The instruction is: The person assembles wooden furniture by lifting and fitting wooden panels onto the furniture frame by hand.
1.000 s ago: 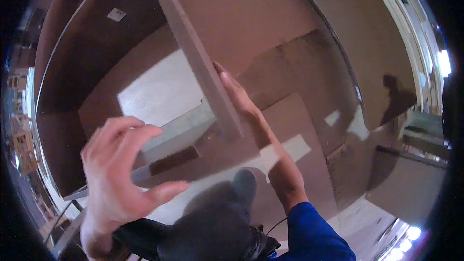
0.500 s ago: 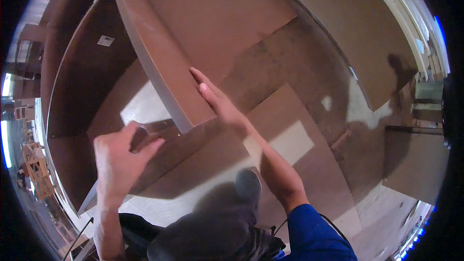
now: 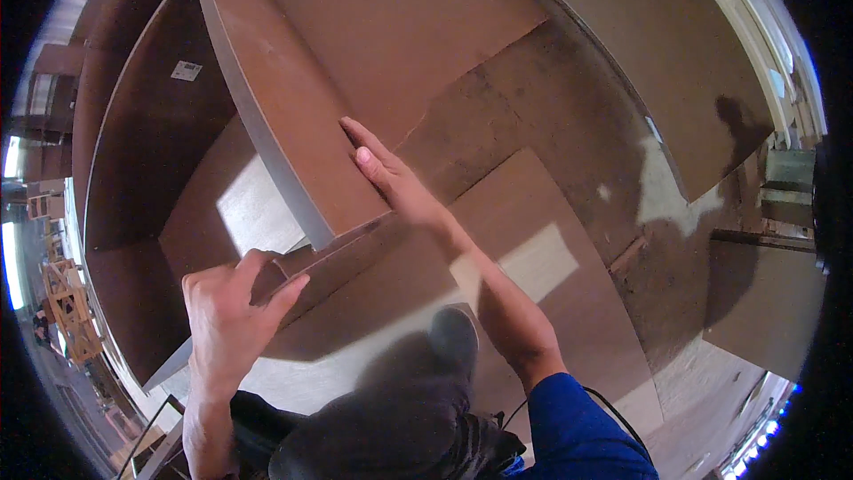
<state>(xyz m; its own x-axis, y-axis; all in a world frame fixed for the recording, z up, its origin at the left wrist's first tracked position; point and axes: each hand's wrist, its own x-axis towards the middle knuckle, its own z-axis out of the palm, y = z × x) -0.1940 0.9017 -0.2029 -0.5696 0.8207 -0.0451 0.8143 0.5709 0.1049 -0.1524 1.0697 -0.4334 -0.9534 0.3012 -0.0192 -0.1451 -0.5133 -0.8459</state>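
Observation:
A long brown board with a grey edge [image 3: 298,116] stands tilted, running from the top left to the middle. My right hand [image 3: 391,180] lies with outstretched fingers against the right side of this board, near its close end. Below that end, a thinner brown panel [image 3: 330,260] reaches toward my left hand [image 3: 231,316]. The left fingers and thumb are curled around the panel's near left corner; part of the grip is hidden by the hand itself. Left of the board is a dark brown open case [image 3: 147,147] with a small white label [image 3: 185,71].
Brown sheets [image 3: 533,213] cover much of the floor, one with a bright patch of light. A large brown panel [image 3: 657,53] leans at the upper right, beside pale strips [image 3: 746,27]. Another board [image 3: 755,302] stands at the right. A wooden frame [image 3: 71,311] is far left.
My left hand has moved slightly right and down, and its fingers have closed on the thin panel's corner. The tilted board has shifted a little left, with my right hand still against it.

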